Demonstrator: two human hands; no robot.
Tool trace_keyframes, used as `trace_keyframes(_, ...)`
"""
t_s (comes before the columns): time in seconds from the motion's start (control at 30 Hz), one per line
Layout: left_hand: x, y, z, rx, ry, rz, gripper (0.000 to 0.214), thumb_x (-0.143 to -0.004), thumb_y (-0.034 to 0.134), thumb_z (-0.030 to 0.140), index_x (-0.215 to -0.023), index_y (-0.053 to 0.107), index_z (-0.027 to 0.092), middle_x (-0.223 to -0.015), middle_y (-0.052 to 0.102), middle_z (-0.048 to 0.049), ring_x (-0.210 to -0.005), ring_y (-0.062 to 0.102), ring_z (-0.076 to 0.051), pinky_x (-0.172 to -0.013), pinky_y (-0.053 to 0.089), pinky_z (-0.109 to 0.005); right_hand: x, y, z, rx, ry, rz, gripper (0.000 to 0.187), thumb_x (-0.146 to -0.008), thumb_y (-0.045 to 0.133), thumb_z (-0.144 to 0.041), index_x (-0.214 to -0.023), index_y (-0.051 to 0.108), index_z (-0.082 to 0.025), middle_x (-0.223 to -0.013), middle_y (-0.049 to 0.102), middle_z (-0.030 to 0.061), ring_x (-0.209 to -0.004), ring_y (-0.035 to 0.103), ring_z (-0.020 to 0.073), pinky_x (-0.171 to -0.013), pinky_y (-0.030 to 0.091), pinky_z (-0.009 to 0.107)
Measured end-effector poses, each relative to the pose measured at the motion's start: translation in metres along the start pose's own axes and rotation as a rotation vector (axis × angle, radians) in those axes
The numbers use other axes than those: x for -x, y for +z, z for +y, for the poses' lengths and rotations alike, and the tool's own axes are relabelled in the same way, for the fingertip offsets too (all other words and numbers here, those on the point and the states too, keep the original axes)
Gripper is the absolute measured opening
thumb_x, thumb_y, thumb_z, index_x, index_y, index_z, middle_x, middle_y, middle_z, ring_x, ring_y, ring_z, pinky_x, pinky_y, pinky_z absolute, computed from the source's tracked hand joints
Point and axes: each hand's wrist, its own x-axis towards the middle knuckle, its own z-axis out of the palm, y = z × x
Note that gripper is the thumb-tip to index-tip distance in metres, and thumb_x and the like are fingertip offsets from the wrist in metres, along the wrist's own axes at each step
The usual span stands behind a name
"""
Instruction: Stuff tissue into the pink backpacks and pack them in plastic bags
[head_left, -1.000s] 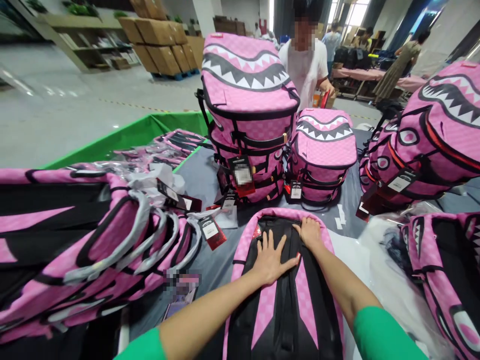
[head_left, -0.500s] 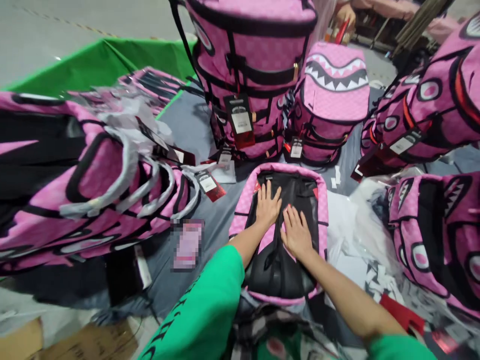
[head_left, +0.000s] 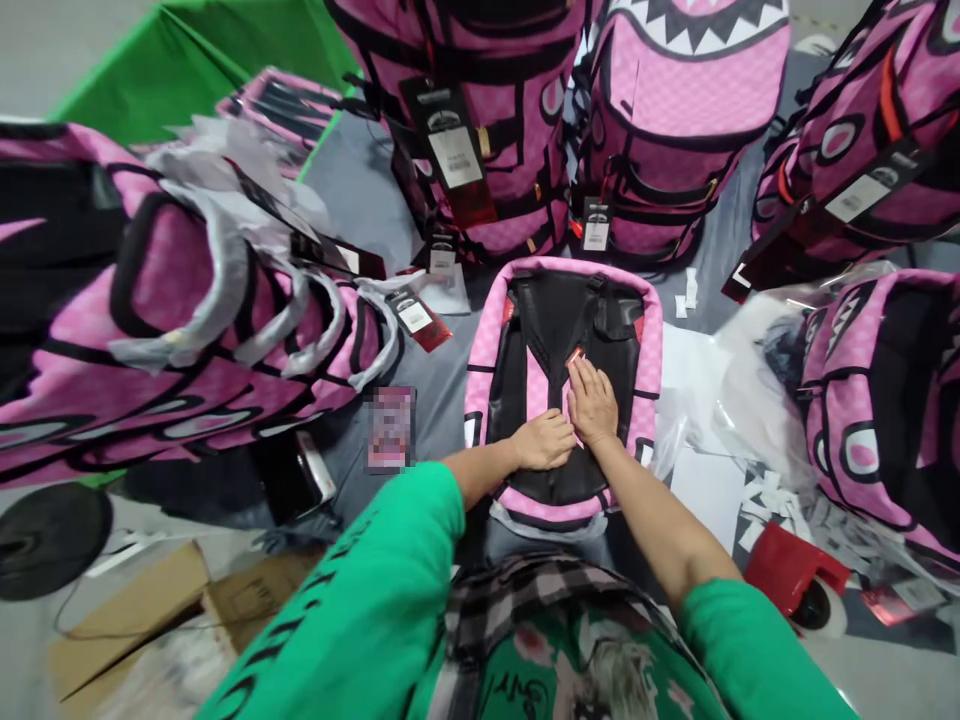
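Observation:
A pink and black backpack (head_left: 651, 370) lies on the table in front of me, its black back panel and straps facing up. My left hand (head_left: 545, 440) rests on the lower middle of the panel, fingers curled in at the black straps; what they grip is mostly hidden. My right hand (head_left: 594, 398) lies on the panel just right of it, higher up, with its fingers stretched forward. A small red piece (head_left: 574, 355) shows at the right fingertips; I cannot tell if it is held or part of the backpack.
Tagged pink backpacks stand close behind, such as one with a toothed pattern (head_left: 690, 90). More backpacks (head_left: 75, 380) lie stacked at left, others (head_left: 862, 420) at right. Plastic wrap (head_left: 750, 370), paper scraps (head_left: 772, 500) and a red item (head_left: 787, 565) lie at right. Cardboard (head_left: 142, 610) is below left.
My left hand has come down from the upper panel and curled its fingers. My right hand stays flat near the middle. The view has tilted downward.

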Motion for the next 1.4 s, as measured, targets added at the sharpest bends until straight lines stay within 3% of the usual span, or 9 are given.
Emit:
trace_keyframes(0.17,-0.008,0.016,-0.019,0.011,-0.01,0.025,0.023,-0.092,0.049,0.027,-0.095,0.071,0.022,-0.096,0.066,-0.0111,-0.102,0.055,-0.027,-0.104,0.038,-0.045,0.035,-0.016,-0.009,-0.163,-0.192,0.071,0.048,-0.099,0.027,-0.018,-0.136,0.057,-0.016,-0.13,0.063,0.0129,-0.127,0.052,0.0219,-0.115,0.033,0.048)
trace_keyframes(0.3,-0.005,0.008,-0.006,-0.014,-0.058,0.067,0.018,-0.093,0.053,0.024,-0.096,0.071,0.022,-0.097,0.067,-0.0078,-0.101,0.057,-0.023,-0.105,0.041,-0.04,0.072,-0.032,-0.039,-0.169,-0.811,-0.454,0.026,-0.095,0.045,-0.028,-0.104,0.068,-0.021,-0.098,0.068,0.0074,-0.096,0.057,0.0213,-0.095,0.043,0.039)
trace_keyframes(0.37,0.002,0.0,0.001,-0.037,-0.13,0.129,0.023,-0.097,0.05,0.026,-0.105,0.071,0.023,-0.108,0.068,-0.0081,-0.111,0.056,-0.023,-0.111,0.037,-0.042,0.075,-0.034,-0.046,-0.113,-0.947,-0.606,0.023,-0.094,0.047,-0.026,-0.102,0.067,-0.019,-0.095,0.065,0.008,-0.087,0.055,0.0204,-0.087,0.044,0.036)
trace_keyframes(0.53,0.026,-0.003,0.015,-0.067,-0.541,0.387,0.052,-0.101,0.043,0.045,-0.151,0.046,0.03,-0.164,0.029,-0.0114,-0.152,0.015,-0.043,-0.118,0.016,-0.071,0.056,-0.025,-0.041,-0.066,-1.06,-0.597,0.018,-0.09,0.054,-0.027,-0.098,0.065,-0.018,-0.097,0.064,0.0089,-0.085,0.054,0.0206,-0.085,0.043,0.035)
trace_keyframes(0.9,0.014,0.023,0.003,-0.003,-0.733,0.44,0.057,-0.092,0.059,0.044,-0.148,0.049,0.04,-0.17,0.016,-0.0048,-0.155,0.002,-0.046,-0.123,0.012,-0.065,0.067,0.019,-0.022,-0.144,-1.071,-0.56,0.013,-0.084,0.05,-0.029,-0.086,0.06,-0.02,-0.08,0.059,0.0044,-0.076,0.049,0.0198,-0.081,0.044,0.036)
trace_keyframes(1.07,0.013,0.032,0.001,-0.029,-0.712,0.469,0.061,-0.091,0.062,0.041,-0.15,0.046,0.041,-0.17,0.018,-0.0038,-0.155,0.003,-0.045,-0.123,0.013,-0.065,0.066,0.01,-0.025,-0.15,-1.018,-0.459,0.014,-0.083,0.047,-0.025,-0.086,0.061,-0.02,-0.079,0.059,0.005,-0.075,0.051,0.0197,-0.075,0.047,0.035)
trace_keyframes(1.17,0.012,0.024,0.003,-0.049,-0.716,0.49,0.065,-0.091,0.06,0.045,-0.153,0.04,0.039,-0.169,0.021,-0.0066,-0.155,0.008,-0.045,-0.121,0.018,-0.066,0.051,-0.022,-0.018,-0.191,-0.803,-0.184,0.027,-0.085,0.045,-0.018,-0.102,0.066,-0.021,-0.091,0.066,0.0086,-0.088,0.059,0.0223,-0.082,0.05,0.039)
trace_keyframes(1.27,-0.002,-0.016,-0.001,-0.073,-0.705,0.584,0.073,-0.094,0.054,0.05,-0.159,0.03,0.028,-0.169,0.019,-0.0126,-0.155,0.01,-0.04,-0.123,0.019,-0.063,0.012,-0.062,0.001,-0.099,-0.329,0.212,0.043,-0.092,0.042,-0.023,-0.131,0.06,-0.022,-0.126,0.063,0.0145,-0.123,0.054,0.0299,-0.104,0.043,0.052)
trace_keyframes(1.4,-0.051,-0.099,-0.039,-0.116,-0.629,0.674,0.072,-0.096,0.049,0.054,-0.159,0.03,0.024,-0.17,0.012,-0.0114,-0.157,0.005,-0.036,-0.126,0.013,-0.058,-0.06,-0.08,0.026,0.133,0.07,0.308,0.061,-0.098,0.037,-0.046,-0.149,0.046,-0.013,-0.157,0.035,0.0212,-0.147,0.028,0.0407,-0.114,0.031,0.063)
